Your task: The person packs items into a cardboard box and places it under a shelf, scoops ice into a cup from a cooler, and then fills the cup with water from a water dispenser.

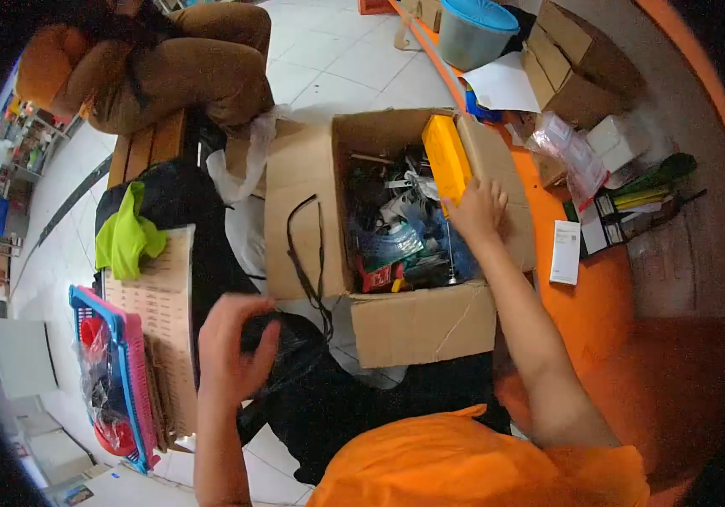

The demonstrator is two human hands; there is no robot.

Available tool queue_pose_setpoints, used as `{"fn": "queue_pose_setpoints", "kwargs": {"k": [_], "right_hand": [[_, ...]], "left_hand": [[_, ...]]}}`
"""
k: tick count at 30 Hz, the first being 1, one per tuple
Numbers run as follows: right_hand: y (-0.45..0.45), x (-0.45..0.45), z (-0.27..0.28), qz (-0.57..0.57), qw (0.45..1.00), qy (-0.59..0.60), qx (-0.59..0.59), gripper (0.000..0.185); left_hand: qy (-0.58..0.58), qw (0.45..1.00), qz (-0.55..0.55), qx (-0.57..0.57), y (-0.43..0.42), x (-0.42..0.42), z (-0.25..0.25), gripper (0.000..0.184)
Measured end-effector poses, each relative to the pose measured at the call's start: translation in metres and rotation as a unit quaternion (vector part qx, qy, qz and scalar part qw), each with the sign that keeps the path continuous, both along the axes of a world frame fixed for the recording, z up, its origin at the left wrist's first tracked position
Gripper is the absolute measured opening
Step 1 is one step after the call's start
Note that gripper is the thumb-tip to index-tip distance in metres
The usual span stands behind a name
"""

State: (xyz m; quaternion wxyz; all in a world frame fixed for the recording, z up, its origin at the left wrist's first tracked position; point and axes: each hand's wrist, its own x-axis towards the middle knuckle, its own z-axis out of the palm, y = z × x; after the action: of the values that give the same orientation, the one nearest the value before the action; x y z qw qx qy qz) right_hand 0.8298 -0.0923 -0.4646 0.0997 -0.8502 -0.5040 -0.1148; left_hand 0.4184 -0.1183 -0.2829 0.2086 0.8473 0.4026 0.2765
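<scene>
An open cardboard box (423, 325) stands before my knees, its flaps spread outward. Jumbled small items fill it, among them clear blue plastic (392, 245) and a red packet (375, 277). At its far right side, a yellow box (445, 154) is tilted against the flap. My right hand (477, 211) is closed on the near end of that yellow box, thumb on the left; part of the grip is hidden. My left hand (236, 351) hovers left of the cardboard box, fingers bent and thumb apart, with nothing in it. A black cord (293, 245) hangs over the left flap.
On the left are a pink and blue basket (139, 380), a cardboard sheet (164, 296) and a lime-green cloth (130, 237). An orange bench (591, 313) on the right carries a white packet (565, 252) and plastic-wrapped goods (569, 156). Another person (185, 80) sits at upper left.
</scene>
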Motion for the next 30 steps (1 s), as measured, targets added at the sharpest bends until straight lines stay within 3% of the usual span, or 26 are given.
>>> {"fn": "queue_pose_setpoints", "kwargs": {"k": [2,6,10,13,16,19,22,25,26,28,30], "right_hand": [[0.01,-0.001,-0.01,0.016,0.998,0.057,-0.024,0.067],[0.026,0.002,-0.002,-0.005,0.972,0.225,-0.066,0.07],[0.003,0.008,0.015,0.047,0.963,0.25,0.091,0.067],[-0.03,0.002,0.036,0.055,0.936,0.339,0.079,0.059],[-0.052,0.001,0.031,0.058,0.907,0.41,0.077,0.058],[-0.056,-0.008,0.028,0.045,0.882,0.463,0.072,0.056],[-0.033,-0.018,0.014,0.121,0.94,0.285,0.143,0.054],[-0.003,-0.055,0.027,0.204,0.968,0.065,0.129,0.045],[0.012,-0.069,0.02,0.309,0.944,0.116,-0.011,0.042],[0.038,-0.095,-0.003,0.48,0.805,0.198,-0.287,0.037],[0.048,-0.113,-0.053,0.51,0.756,0.075,-0.404,0.034]], "left_hand": [[0.057,0.998,-0.015,-0.015,0.037,0.029,-0.016,0.032],[0.166,0.974,-0.145,0.049,0.092,0.072,-0.079,0.047],[0.294,0.939,-0.166,0.064,0.102,0.087,-0.118,0.048],[0.293,0.945,-0.144,0.025,0.107,0.082,-0.152,0.043],[0.257,0.954,-0.144,-0.046,0.107,0.089,-0.154,0.044],[0.256,0.955,-0.146,-0.012,0.109,0.089,-0.169,0.045],[0.237,0.96,-0.149,-0.017,0.106,0.089,-0.165,0.048],[0.257,0.954,-0.147,-0.051,0.102,0.087,-0.156,0.055],[0.267,0.95,-0.147,-0.066,0.104,0.086,-0.15,0.057],[0.283,0.941,-0.156,-0.098,0.105,0.084,-0.14,0.061],[0.309,0.93,-0.149,-0.133,0.105,0.083,-0.136,0.064]]}}
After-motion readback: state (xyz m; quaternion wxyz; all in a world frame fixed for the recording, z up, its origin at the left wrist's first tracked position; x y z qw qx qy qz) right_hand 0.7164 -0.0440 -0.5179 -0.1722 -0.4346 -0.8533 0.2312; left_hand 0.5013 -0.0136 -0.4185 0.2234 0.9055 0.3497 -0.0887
